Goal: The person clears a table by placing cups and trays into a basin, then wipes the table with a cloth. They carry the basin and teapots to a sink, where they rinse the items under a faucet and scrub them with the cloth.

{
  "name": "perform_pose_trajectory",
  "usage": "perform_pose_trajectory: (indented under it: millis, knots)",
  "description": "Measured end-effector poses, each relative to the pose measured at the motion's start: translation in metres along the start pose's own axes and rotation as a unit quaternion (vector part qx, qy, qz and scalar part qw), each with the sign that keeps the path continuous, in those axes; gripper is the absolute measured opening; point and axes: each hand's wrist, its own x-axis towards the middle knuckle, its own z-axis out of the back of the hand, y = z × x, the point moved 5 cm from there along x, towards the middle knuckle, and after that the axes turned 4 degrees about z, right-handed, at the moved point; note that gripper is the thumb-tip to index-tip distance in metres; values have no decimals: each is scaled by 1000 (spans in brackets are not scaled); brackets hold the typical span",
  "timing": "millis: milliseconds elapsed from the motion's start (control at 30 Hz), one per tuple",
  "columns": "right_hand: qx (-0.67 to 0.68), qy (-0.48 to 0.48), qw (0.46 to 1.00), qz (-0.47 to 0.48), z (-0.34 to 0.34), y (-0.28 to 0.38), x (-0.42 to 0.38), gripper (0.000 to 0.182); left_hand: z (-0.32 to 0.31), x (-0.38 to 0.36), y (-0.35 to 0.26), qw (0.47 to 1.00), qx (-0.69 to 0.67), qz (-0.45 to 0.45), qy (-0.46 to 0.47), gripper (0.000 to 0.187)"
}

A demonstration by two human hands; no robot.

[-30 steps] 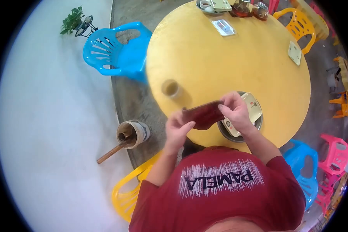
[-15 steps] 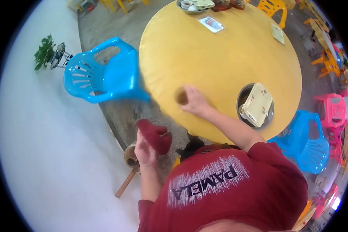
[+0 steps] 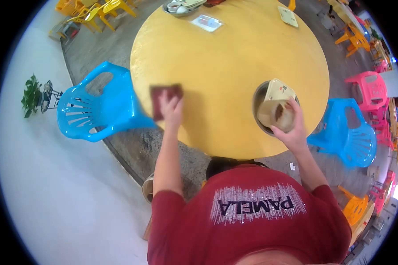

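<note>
Nearest: a red shirt (image 3: 247,221) is filling the foreground, soft knit, its streaky silvery panel bearing dark letters reading "PAMELA".

Right hand (image 3: 294,132): fingers are grasping a brownish, straight-sided cup (image 3: 270,114) by its sides, tilted, overlapping a round, dark-rimmed basin (image 3: 261,92) — touching it or not, cannot tell.

Left hand (image 3: 171,110): fingers are reaching extended over a dark-red cloth (image 3: 156,99), squarish, at the left side of the round yellow worktop (image 3: 225,66). Blur is hiding whether they are gripping it.

A cream tray (image 3: 280,89), round-cornered, is leaning in the basin; its small red marking is showing no legible words. A glossy blue plastic chair (image 3: 115,104), slotted back, is standing close by the worktop's left edge.

Farther: a flat, shiny-edged card (image 3: 207,23) is lying on the worktop, its print too small for reading. Another cream tray (image 3: 288,16) is resting near the far right edge.
</note>
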Motion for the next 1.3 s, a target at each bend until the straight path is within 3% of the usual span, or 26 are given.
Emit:
perform_pose_trajectory:
  millis: [33, 67, 100, 167, 200, 300, 333, 400, 500, 700, 833, 900, 967, 1033, 1067, 1100, 1133, 1200, 1233, 1300]
  knots:
    - [3, -9, 1000, -24, 11, -7, -12, 86, -32, 9, -3, 991, 38, 106, 76, 32]
    - [0, -20, 999, -42, 23, -14, -25, 86, -67, 12, -13, 982, 87, 98, 138, 33]
    - [-2, -31, 998, -59, 34, -21, -38, 86, -92, 6, -39, 971, 204, 25, 120, 31]
    - [-1, -55, 995, -88, 50, -32, -50, 85, -135, -13, -88, 953, 261, -17, 150, 36]
    - [1, -65, 993, -103, 57, -35, -56, 85, -152, -34, -107, 935, 286, -107, 178, 40]
    - [4, -84, 989, -118, 77, -53, -65, 87, -133, -110, -176, 909, 224, -196, 291, 47]
    - [-5, -85, 989, -124, 82, -56, -68, 87, -132, -142, -171, 893, 208, -200, 344, 48]
    - [-8, -90, 988, -124, 87, -62, -68, 86, -126, -211, -141, 841, 206, -289, 409, 49]
    - [3, -103, 987, -126, 87, -61, -58, 84, -97, -200, -149, 835, 167, -264, 454, 50]
    - [-30, -119, 984, -131, 64, -53, -23, 84, -157, -23, -151, 916, 203, -250, 240, 45]
    - [-18, -101, 985, -137, 36, -41, 14, 85, -167, 101, -95, 941, 232, -201, 140, 42]
    - [11, -79, 987, -140, 17, -32, 34, 86, -135, 183, -62, 881, 374, 5, 288, 47]
    - [15, -60, 988, -143, -4, -29, 50, 87, -77, 222, -13, 917, 354, 20, 182, 49]
    - [22, -40, 988, -147, -24, -23, 65, 87, -62, 235, 47, 945, 318, 37, 73, 49]
    - [28, -34, 988, -149, -35, -17, 72, 87, -68, 228, 41, 938, 340, 29, 51, 50]
    - [34, -31, 987, -151, -44, -12, 80, 87, -85, 210, 27, 922, 383, -12, 47, 50]
    - [32, -21, 989, -143, -52, -4, 90, 87, -100, 183, -17, 839, 524, -129, 67, 47]
    - [-4, 3, 993, -120, -66, -2, 103, 86, -113, 112, -79, 888, 329, -233, 223, 51]
    - [-23, 18, 994, -109, -72, -1, 109, 86, -124, 81, -82, 922, 177, -225, 261, 52]
    - [-31, 32, 992, -114, -81, 2, 121, 86, -123, 76, -81, 910, 155, -264, 279, 49]
